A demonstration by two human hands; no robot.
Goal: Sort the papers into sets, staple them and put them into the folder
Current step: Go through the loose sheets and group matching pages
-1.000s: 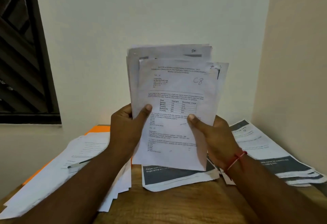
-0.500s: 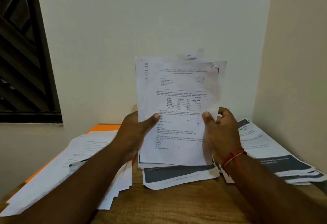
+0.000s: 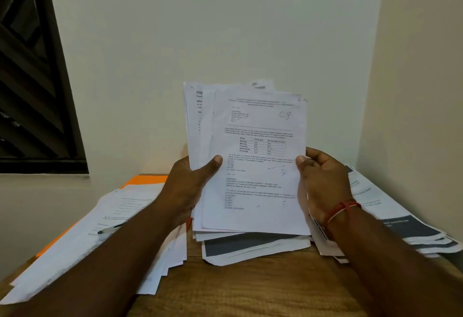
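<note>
Above the table [image 3: 250, 289], left hand [image 3: 190, 183] and right hand [image 3: 323, 181] each pinch one side of the uneven paper stack [image 3: 258, 166]; risk: loose sheets slip down into piles [image 3: 250, 246] below.

matt paper sheets [image 3: 255, 166], grained wooden table [image 3: 238, 289], orange card folder [image 3: 146, 180]

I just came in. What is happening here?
A person holds a stack of printed sheets upright over the wooden table, left hand gripping its left edge, right hand its right edge. The front sheet is marked C8. Other paper piles lie around; one, with a pen on it, covers an orange folder.
</note>
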